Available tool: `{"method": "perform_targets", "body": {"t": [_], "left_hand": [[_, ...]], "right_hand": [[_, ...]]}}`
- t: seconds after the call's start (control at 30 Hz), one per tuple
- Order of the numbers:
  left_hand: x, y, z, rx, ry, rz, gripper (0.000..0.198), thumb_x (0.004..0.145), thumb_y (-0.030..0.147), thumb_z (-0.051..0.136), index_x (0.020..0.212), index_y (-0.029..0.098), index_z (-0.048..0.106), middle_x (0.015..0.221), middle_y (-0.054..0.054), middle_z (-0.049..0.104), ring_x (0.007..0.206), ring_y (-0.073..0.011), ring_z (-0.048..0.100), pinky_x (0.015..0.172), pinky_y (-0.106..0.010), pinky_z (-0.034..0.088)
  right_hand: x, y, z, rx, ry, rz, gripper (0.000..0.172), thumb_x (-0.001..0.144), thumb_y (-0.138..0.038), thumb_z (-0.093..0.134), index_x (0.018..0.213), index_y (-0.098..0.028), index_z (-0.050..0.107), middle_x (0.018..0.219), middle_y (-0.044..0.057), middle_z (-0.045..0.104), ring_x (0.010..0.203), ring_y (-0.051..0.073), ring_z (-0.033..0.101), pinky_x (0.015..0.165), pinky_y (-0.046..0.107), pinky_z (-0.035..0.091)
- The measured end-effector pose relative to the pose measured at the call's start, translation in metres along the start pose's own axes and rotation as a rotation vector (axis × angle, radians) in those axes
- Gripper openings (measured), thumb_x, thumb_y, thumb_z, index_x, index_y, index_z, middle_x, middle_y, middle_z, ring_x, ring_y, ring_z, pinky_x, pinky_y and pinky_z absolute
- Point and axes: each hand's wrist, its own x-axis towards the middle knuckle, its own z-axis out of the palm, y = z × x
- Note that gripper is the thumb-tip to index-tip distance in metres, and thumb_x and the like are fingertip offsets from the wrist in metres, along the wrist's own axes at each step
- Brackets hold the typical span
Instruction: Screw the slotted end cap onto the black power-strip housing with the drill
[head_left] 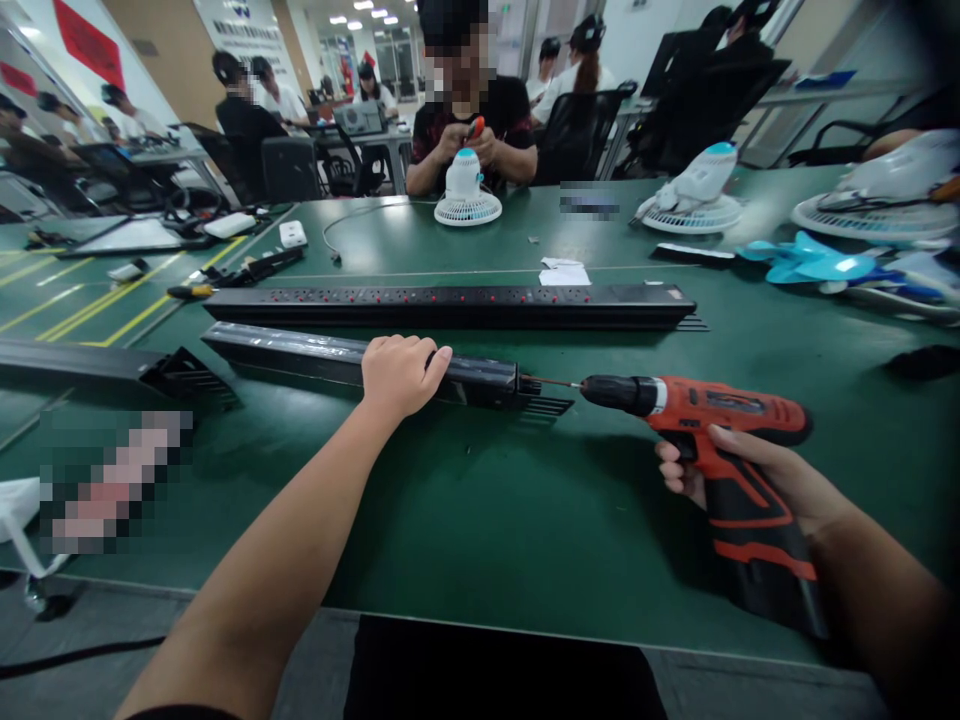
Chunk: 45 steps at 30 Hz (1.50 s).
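Note:
My left hand [403, 377] is wrapped over the top of a long black power strip housing [300, 349] lying on the green table. In my right hand [739, 465] is a red and black cordless drill [735, 410], held by its grip and pointing left. Its long thin bit [555, 382] reaches the open right end of the housing; whether the tip touches a screw cannot be made out. Flat prongs or slats stick out below that end. Just behind lies a second long black power strip [450, 305] with a row of red-marked sockets facing up.
Another black housing [82, 365] lies at the left. Across the table a person works on a white fan [468, 190]. More fan parts [694, 195] and blue fan blades [810, 260] lie at the right. A white paper scrap [565, 272] sits behind the strips.

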Motion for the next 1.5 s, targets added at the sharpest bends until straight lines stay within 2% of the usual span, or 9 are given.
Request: {"method": "perform_targets", "body": {"t": [0.2, 0.3, 0.57, 0.8, 0.97, 1.17, 1.37, 1.5], "left_hand": [[-0.0002, 0.0004, -0.0002, -0.011, -0.005, -0.005, 0.056, 0.109, 0.05, 0.033, 0.08, 0.022, 0.072, 0.079, -0.007, 0.075, 0.078, -0.0263, 0.065, 0.081, -0.043, 0.039], [-0.0001, 0.0007, -0.0005, -0.009, -0.008, -0.012, 0.054, 0.108, 0.049, 0.034, 0.08, 0.022, 0.072, 0.079, -0.007, 0.075, 0.078, -0.0262, 0.065, 0.081, -0.043, 0.04], [-0.0003, 0.0011, -0.0012, -0.01, -0.013, -0.012, 0.054, 0.108, 0.049, 0.035, 0.082, 0.022, 0.074, 0.08, -0.007, 0.076, 0.079, -0.0265, 0.066, 0.082, -0.043, 0.04], [-0.0005, 0.0011, -0.0009, 0.001, -0.01, -0.009, 0.053, 0.108, 0.048, 0.036, 0.081, 0.022, 0.073, 0.08, -0.007, 0.076, 0.079, -0.0262, 0.066, 0.081, -0.043, 0.04], [-0.0002, 0.0005, -0.0006, -0.009, -0.015, -0.012, 0.052, 0.108, 0.048, 0.036, 0.081, 0.022, 0.073, 0.079, -0.007, 0.075, 0.079, -0.0269, 0.065, 0.081, -0.043, 0.039], [-0.0006, 0.0001, -0.0002, -0.019, -0.011, -0.01, 0.054, 0.108, 0.049, 0.035, 0.082, 0.022, 0.073, 0.079, -0.008, 0.074, 0.078, -0.0268, 0.065, 0.08, -0.043, 0.039], [-0.0008, 0.0005, -0.001, 0.003, -0.009, -0.003, 0.054, 0.109, 0.049, 0.034, 0.082, 0.022, 0.073, 0.079, -0.007, 0.075, 0.079, -0.0264, 0.065, 0.08, -0.043, 0.039], [-0.0008, 0.0003, -0.0012, -0.002, -0.01, -0.003, 0.054, 0.108, 0.049, 0.034, 0.082, 0.022, 0.073, 0.079, -0.008, 0.075, 0.079, -0.0269, 0.066, 0.08, -0.043, 0.04]], "right_hand": [[0.0006, 0.0026, -0.0019, 0.005, -0.021, -0.021, 0.032, 0.062, -0.044, 0.056, 0.087, -0.024, 0.059, 0.074, 0.003, 0.066, 0.08, 0.023, 0.06, 0.073, 0.029, 0.054], [0.0004, 0.0024, -0.0021, -0.001, -0.032, -0.026, 0.029, 0.063, -0.044, 0.056, 0.083, -0.024, 0.06, 0.073, 0.002, 0.066, 0.084, 0.023, 0.058, 0.077, 0.029, 0.053], [0.0021, 0.0036, -0.0029, -0.013, -0.025, -0.033, 0.031, 0.061, -0.046, 0.058, 0.081, -0.022, 0.06, 0.073, 0.003, 0.065, 0.081, 0.022, 0.058, 0.076, 0.028, 0.053], [0.0013, 0.0031, -0.0037, 0.008, -0.082, -0.046, 0.038, 0.062, -0.045, 0.057, 0.094, -0.024, 0.056, 0.073, 0.001, 0.064, 0.076, 0.02, 0.058, 0.07, 0.028, 0.053], [0.0006, 0.0035, -0.0032, 0.005, -0.069, -0.06, 0.042, 0.06, -0.046, 0.057, 0.097, -0.027, 0.055, 0.077, 0.002, 0.066, 0.071, 0.02, 0.06, 0.063, 0.028, 0.055], [-0.0001, 0.0043, -0.0038, -0.005, -0.042, -0.068, 0.043, 0.059, -0.049, 0.056, 0.097, -0.027, 0.056, 0.085, 0.005, 0.068, 0.076, 0.023, 0.061, 0.067, 0.031, 0.056], [-0.0037, 0.0011, 0.0028, -0.011, -0.018, -0.046, 0.05, 0.051, -0.051, 0.061, 0.095, -0.026, 0.059, 0.093, 0.008, 0.068, 0.078, 0.025, 0.062, 0.066, 0.03, 0.056], [-0.0028, 0.0025, 0.0004, -0.037, -0.039, -0.059, 0.05, 0.055, -0.052, 0.058, 0.099, -0.029, 0.056, 0.099, 0.008, 0.067, 0.085, 0.027, 0.06, 0.069, 0.034, 0.056]]}}
